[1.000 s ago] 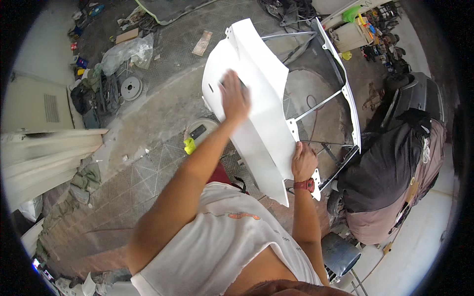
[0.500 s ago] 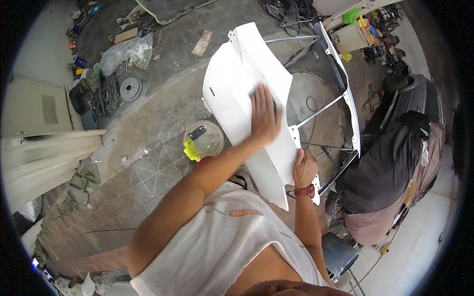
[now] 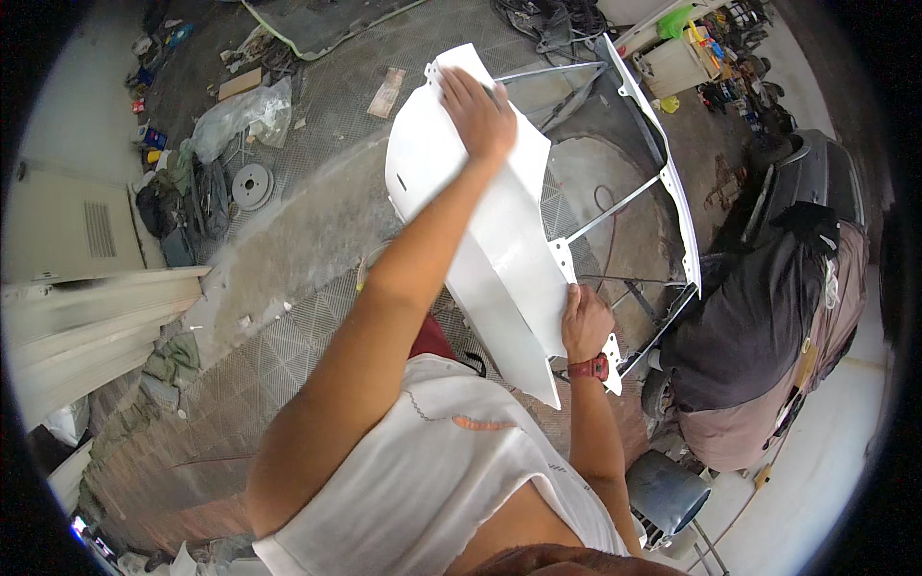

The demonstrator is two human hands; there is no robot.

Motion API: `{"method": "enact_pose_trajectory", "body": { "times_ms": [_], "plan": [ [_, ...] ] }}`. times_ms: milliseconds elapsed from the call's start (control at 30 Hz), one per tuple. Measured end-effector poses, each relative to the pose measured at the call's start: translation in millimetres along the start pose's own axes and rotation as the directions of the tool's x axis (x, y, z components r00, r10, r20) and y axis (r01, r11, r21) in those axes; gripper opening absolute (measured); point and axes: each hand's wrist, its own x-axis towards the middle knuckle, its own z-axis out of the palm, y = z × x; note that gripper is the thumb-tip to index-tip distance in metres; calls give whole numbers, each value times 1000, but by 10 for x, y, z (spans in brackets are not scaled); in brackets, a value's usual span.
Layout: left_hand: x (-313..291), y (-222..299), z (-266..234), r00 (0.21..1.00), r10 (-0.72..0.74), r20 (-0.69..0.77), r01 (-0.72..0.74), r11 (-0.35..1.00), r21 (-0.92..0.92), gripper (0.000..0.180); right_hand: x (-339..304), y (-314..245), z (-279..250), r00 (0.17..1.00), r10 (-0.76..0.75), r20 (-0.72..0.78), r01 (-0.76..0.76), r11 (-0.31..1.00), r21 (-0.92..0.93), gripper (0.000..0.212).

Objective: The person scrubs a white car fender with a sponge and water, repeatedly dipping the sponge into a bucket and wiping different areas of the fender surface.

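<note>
A white car fender (image 3: 499,259) lies slanted in front of me, propped on a metal stand (image 3: 619,206). My left hand (image 3: 478,113) lies flat near its far end, fingers stretched forward and pressed to the surface. Something dark shows at the edge of those fingers; most of it is hidden under the hand, so its kind is unclear. Closer to me, my right hand (image 3: 588,324) is wrapped over the fender's right edge, thumb on top and a red watch (image 3: 589,368) on the wrist. Its other fingers are partly hidden.
Another white panel (image 3: 678,182) hangs on the stand's right side. A covered bulky thing (image 3: 759,336) and a dark bin (image 3: 669,492) stand at the right. A brake disc (image 3: 253,186) and plastic sheeting (image 3: 245,117) lie at the left, near a cabinet (image 3: 72,221).
My left hand has slid forward and slightly left over the fender, from its middle to its far end. The left forearm now covers most of the clear bowl. My right hand keeps its grip.
</note>
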Motion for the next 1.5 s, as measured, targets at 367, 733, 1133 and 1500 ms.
{"method": "enact_pose_trajectory", "body": {
  "times_ms": [367,733,1133,1500],
  "plan": [
    [-976,293,-937,634,573,519,-555,805,-212,84,-4,27,-23,1000,-27,1,27,998,50,45],
    [108,-75,-770,588,549,594,-697,716,28,69,4,8,-30,999,35,28,-36,999,17,52],
    [416,344,-894,407,540,736,-815,579,27,36,-2,-3,-66,996,87,10,-88,993,79,58],
    [787,579,-981,120,547,828,-801,546,-244,49,-17,30,-89,992,107,66,-111,992,62,59]
  ]
}}
